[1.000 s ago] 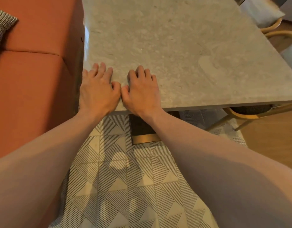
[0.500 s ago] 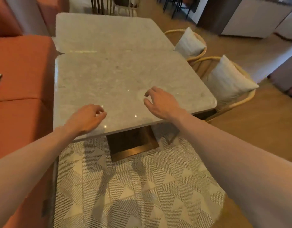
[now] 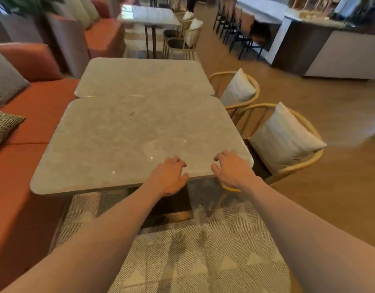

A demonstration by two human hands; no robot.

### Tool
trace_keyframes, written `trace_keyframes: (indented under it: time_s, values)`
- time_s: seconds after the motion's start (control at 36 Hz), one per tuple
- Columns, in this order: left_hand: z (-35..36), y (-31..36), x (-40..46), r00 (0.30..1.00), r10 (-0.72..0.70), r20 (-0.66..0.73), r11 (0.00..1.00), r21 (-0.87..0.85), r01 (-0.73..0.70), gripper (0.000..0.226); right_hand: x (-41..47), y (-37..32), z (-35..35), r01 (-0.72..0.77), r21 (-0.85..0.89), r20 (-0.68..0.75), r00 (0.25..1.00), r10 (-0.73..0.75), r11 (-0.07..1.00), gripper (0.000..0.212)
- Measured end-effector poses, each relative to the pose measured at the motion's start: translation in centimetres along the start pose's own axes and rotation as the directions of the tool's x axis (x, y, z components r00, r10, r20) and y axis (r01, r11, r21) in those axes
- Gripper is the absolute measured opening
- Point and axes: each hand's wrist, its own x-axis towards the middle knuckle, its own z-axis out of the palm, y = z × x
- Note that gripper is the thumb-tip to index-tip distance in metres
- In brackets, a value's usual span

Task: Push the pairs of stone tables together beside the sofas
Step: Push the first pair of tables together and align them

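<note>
left hand (image 3: 168, 178): hanging over the near edge of the near table (image 3: 119, 140), fingers curled loosely, thumb sticking out to the right; holding nothing. whether the fingertips are touching the stone, i cannot tell.
right hand (image 3: 232, 169): hovering just right of the left hand, over the table's near right corner, fingers bent and slightly spread, gripping nothing; contact with the top is unclear.
near table: lying straight ahead of both hands, its grey stone top stretching away from them; its dark base (image 3: 167, 208) is standing on the floor just below the left wrist.
far table (image 3: 144, 77): sitting beyond the near one, well ahead of the hands; the two tops are meeting along a thin seam, with only small notches showing at the rounded corners.
sofa (image 3: 34, 115): running along the left of both tables, well left of the left hand, its orange seat right beside the table edges.
cushions (image 3: 5, 81): leaning on the sofa, far left of the hands.
chairs (image 3: 288, 140): two cane chairs with pale pillows standing right of the tables, the nearer one just beyond the right hand.
rug (image 3: 182, 261): patterned, spreading under both forearms.
third table (image 3: 148, 15): standing far ahead, blurred, beside another sofa.
</note>
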Motion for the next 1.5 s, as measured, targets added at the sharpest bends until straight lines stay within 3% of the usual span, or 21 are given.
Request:
trace_keyframes:
  time_s: [0.25,0.44,0.61,0.72,0.86,0.94,1.06,1.5]
  values:
    - [5.1,2.8,9.5,0.998,-0.047,0.037,0.994,0.097,0.043,0.052,6.2,5.9,3.6,0.013,0.109,0.034,0.999,-0.017,0.994,0.046]
    - [12.1,4.9,17.9,0.996,-0.089,-0.012,0.992,0.087,0.090,0.057,12.4,13.2,8.7,0.007,0.083,0.106,0.994,-0.016,0.997,0.048]
    - [16.7,7.5,22.0,0.994,-0.046,-0.101,0.991,0.124,0.058,0.064,15.5,18.6,13.0,0.023,0.025,-0.044,0.999,-0.022,0.999,0.048]
    - [19.3,9.0,24.5,0.982,-0.111,-0.154,0.974,0.179,0.138,0.065,16.8,21.1,15.6,0.102,0.038,-0.154,0.983,-0.095,0.994,0.052]
    - [19.9,8.9,24.8,0.946,-0.132,-0.297,0.950,0.235,0.206,0.067,17.2,21.2,18.1,0.138,0.038,-0.419,0.901,-0.109,0.990,0.052]
    - [20.0,9.3,25.0,0.933,-0.125,-0.337,0.942,0.255,0.218,0.065,17.7,21.6,18.8,0.148,0.018,-0.498,0.859,-0.119,0.989,0.050]
    - [20.3,9.3,25.2,0.912,-0.113,-0.394,0.927,0.289,0.240,0.062,18.1,21.8,19.5,0.161,0.012,-0.533,0.836,-0.130,0.987,0.051]
    - [20.3,9.5,25.9,0.907,-0.109,-0.406,0.918,0.308,0.249,0.063,18.9,22.2,19.4,0.159,-0.049,-0.532,0.831,-0.161,0.986,0.053]
